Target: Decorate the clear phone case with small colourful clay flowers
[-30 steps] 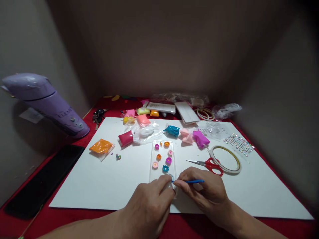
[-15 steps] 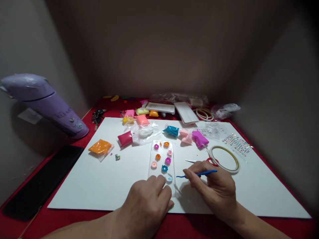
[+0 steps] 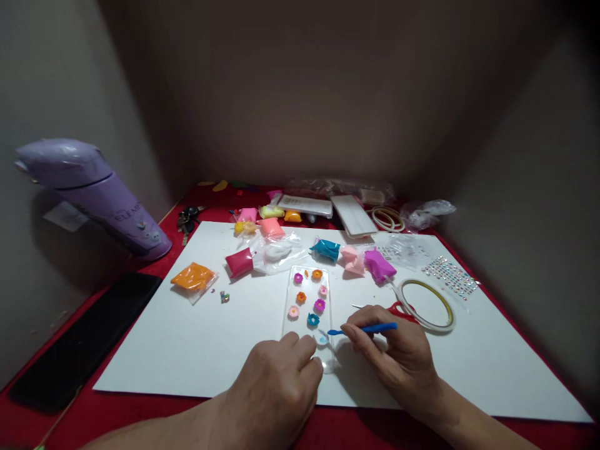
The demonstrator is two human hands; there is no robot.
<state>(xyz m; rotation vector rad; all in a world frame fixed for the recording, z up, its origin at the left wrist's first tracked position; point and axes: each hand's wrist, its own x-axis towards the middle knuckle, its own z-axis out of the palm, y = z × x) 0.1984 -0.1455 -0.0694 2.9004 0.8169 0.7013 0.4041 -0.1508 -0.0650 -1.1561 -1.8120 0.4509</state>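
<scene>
A clear phone case (image 3: 291, 334) lies on the white board, decorated with small clay flowers in purple, orange, pink and teal. Near its lower end sits a pale blue-and-white flower (image 3: 322, 338). My left hand (image 3: 284, 381) is closed over the lower left of the case, its fingers curled and gripping the edge; the fingertips are partly hidden. In my right hand (image 3: 398, 353) a thin blue modelling tool (image 3: 375, 329) is pinched like a pen. Its tip is beside or touching the pale flower's right side.
Red-handled scissors (image 3: 400, 311) and a roll of tape (image 3: 452, 319) lie beyond my right hand. Several clay packets, such as the teal one (image 3: 327, 250), line the back. A gem sheet (image 3: 450, 276) is right; a purple tumbler (image 3: 117, 200) and black phone (image 3: 84, 340) are left.
My right hand has moved slightly left, bringing the tool's tip up to the pale flower; the tool's tip now looks broader. My left hand stays on the case. The whole view has shifted a little.
</scene>
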